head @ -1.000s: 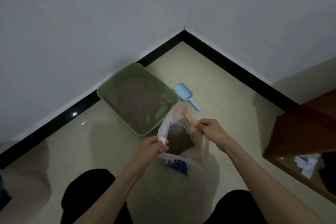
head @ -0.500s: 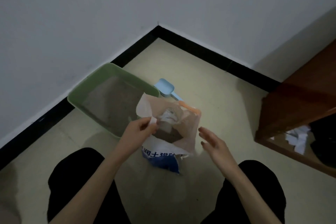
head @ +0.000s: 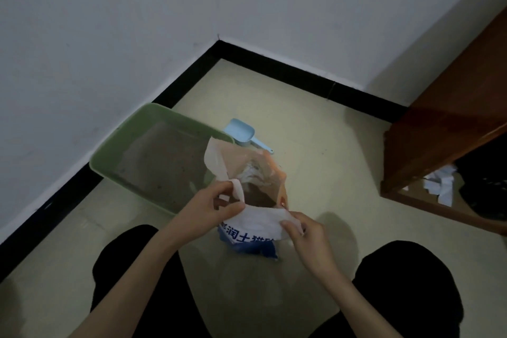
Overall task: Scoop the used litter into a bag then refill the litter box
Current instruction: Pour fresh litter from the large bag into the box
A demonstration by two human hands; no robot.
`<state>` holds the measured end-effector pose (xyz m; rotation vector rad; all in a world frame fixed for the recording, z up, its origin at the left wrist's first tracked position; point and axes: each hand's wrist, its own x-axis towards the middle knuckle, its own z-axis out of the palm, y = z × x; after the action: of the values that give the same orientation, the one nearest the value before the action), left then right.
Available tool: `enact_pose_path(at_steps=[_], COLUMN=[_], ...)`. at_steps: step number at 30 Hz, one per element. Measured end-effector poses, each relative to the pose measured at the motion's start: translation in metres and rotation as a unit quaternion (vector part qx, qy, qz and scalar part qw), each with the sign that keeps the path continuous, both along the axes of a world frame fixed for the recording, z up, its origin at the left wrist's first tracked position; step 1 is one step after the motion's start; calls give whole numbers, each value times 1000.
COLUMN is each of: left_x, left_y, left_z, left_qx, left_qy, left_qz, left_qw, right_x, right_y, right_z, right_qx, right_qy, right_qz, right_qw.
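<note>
1. The litter box (head: 153, 156), a green tray, sits on the floor (head: 315, 162) in the room's corner against the wall, with a thin brown layer of litter (head: 164, 162) spread over its bottom.
2. The bag (head: 252, 200) stands on the floor touching the box's near right corner, between the person's knees; its mouth is open and dark litter shows inside, with blue print on its lower front.
3. The scoop (head: 241, 133), pale blue, lies on the floor just beyond the bag and beside the box's right rim, untouched by either hand.
4. Step in hand, as I judge it: handling the bag's mouth, either spreading it or gathering it; which one cannot be told from this view.
5. The next move likely calls for a firm hold on both sides of the rim, so the soft bag neither slumps nor spills, before it is lifted or tipped.
6. The left hand (head: 208, 211) reaches in from the lower left, forearm angled up toward the bag, thumb and fingers pinching a folded strip of the bag's left edge.
7. The right hand (head: 304, 236) comes from the lower right, fingers curled down, pinching the white near rim of the bag.
8. Both hands hold the bag; neither is free.
</note>
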<state>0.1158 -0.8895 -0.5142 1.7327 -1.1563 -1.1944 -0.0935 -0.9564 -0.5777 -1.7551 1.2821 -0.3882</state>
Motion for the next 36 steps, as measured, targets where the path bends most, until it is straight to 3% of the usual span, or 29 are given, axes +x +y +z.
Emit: enact_pose_path(at_steps=[1,4,6,8,10,12,15,17,21,24,26,28,31,36], left_x=[0,-1,-8,-21,-34,-38,-39,-34,-7,-2,-11,-15,-8,-6], left_y=[2,5,1,-11,-28,-46,-65,-73,-78,-74,-76,-80,-88,-95], left_z=[0,3,9,5,-6,-15,-22,-24,-29,-27,-32,-38,-46,-46], left_qx=[-3,-62,-167,-240,-206,-174,-221,-204,-149,-171,-198,-190,-176,-175], left_qy=[-33,-235,-329,-412,-447,-441,-517,-511,-433,-422,-423,-428,-453,-485], left_qz=[-18,-12,-27,-148,-256,-288,-300,-295,-166,-109,-88,-68,-40,-50], left_qw=[999,970,929,866,832,832,771,781,873,884,880,881,873,855], right_x=[-3,-11,-13,-11,-10,-12,-17,-16,-6,-2,-2,-5,-6,10], right_y=[3,4,-2,-8,-12,-16,-26,-37,-66,-79,-81,-75,-47,-6], right_z=[-2,2,6,12,18,23,30,35,47,26,-10,-50,-100,-188], right_qx=[-2,-16,-32,-60,-77,-71,-82,-80,26,73,73,87,99,32], right_qy=[-3,-36,-58,-73,-93,-101,-66,-29,88,237,276,237,79,-72], right_qz=[-20,-47,-37,-9,10,13,54,77,185,299,335,334,285,143], right_qw=[1000,998,997,995,993,992,993,993,978,922,898,908,950,987])
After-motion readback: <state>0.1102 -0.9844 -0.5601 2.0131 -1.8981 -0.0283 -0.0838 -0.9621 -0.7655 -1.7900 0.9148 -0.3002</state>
